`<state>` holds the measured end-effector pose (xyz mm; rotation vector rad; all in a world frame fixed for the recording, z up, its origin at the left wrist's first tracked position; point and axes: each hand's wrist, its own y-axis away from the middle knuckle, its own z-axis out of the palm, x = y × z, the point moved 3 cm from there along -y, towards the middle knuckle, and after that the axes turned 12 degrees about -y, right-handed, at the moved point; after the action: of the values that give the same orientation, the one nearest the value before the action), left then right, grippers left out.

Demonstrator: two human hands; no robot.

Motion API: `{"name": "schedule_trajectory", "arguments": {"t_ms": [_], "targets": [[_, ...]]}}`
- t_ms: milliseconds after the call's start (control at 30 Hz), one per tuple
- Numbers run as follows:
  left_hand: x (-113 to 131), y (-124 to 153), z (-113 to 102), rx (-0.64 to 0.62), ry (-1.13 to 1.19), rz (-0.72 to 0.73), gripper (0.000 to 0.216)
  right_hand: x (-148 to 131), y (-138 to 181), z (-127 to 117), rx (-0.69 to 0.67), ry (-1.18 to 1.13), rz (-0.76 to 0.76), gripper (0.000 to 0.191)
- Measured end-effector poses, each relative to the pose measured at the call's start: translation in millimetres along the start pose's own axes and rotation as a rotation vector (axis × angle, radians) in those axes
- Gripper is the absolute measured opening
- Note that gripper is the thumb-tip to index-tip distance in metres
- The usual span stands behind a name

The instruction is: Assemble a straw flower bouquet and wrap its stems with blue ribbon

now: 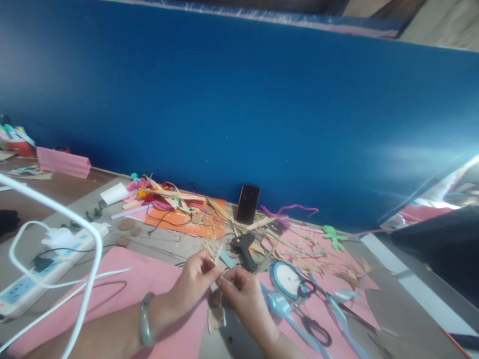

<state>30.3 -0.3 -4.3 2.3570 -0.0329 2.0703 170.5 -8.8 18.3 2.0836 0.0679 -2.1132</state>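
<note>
My left hand [192, 281], with a pale green bangle [146, 319] at its wrist, is pinched closed on a small bundle of pale dried straw-like strips [214, 252]. Its fingertips meet those of my right hand [249, 301], which pinches a thin light blue ribbon [229, 283]. A flat tan husk-like piece [216, 319] shows below the hands; whether it joins the bundle I cannot tell. Just beyond them lies a black glue gun [245, 252]. Right of my right hand are a ribbon spool [286, 280] and dark-handled scissors [316, 331], with loose blue ribbon around them.
A phone [247, 204] leans on the blue partition [239, 99]. White cables loop over a power strip [48, 269] at left. Pink paper [123, 299] and orange paper [168, 222] cover parts of the table, with dried scraps and pipe cleaners [295, 208] strewn behind.
</note>
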Motion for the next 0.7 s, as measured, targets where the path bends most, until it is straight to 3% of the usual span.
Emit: {"name": "schedule_trajectory", "arguments": {"t_ms": [233,533,700], "targets": [[5,0,-3,0.059,-0.147,0.035,0.022,2,0,1,0.002,0.023,0.001,0.02],[-8,-6,-2,0.092,-0.02,0.01,0.024,9,0,-1,-0.033,-0.018,-0.007,0.025],[-19,-9,0,0.045,0.106,-0.054,0.032,7,0,1,-0.035,-0.003,-0.009,0.027]]}}
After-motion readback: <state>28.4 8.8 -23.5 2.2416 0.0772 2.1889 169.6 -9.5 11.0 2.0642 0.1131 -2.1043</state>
